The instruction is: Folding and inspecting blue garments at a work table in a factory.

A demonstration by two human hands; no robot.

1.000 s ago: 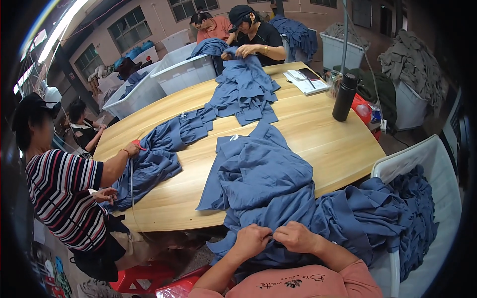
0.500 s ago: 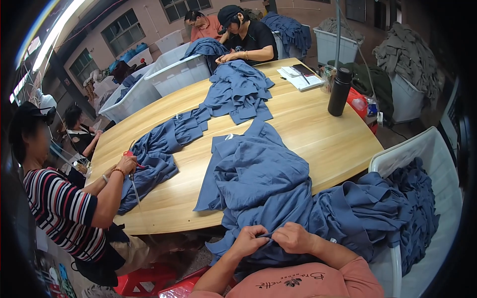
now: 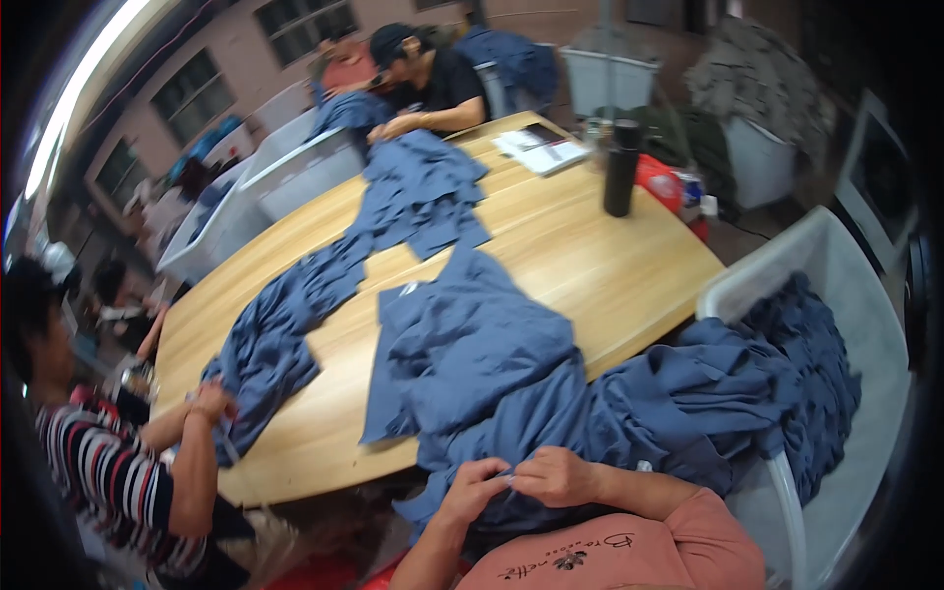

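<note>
Hands (image 3: 556,478) close together, angled inward, apparently pinching blue cloth (image 3: 482,344)

You've got blue cloth (image 3: 477,339) bunched up on your wood-grain table (image 3: 615,270), plus a black bottle (image 3: 620,169) and white papers (image 3: 554,157).

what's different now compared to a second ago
The view has turned, shifting the table leftward in the picture. The capped worker's hands have lowered the raised cloth; the striped-shirt worker's hands, apart before, are now together. The left hand and right hand stay together at the nearest blue garment; blur hides their grip. The black bottle stands unmoved.
</note>
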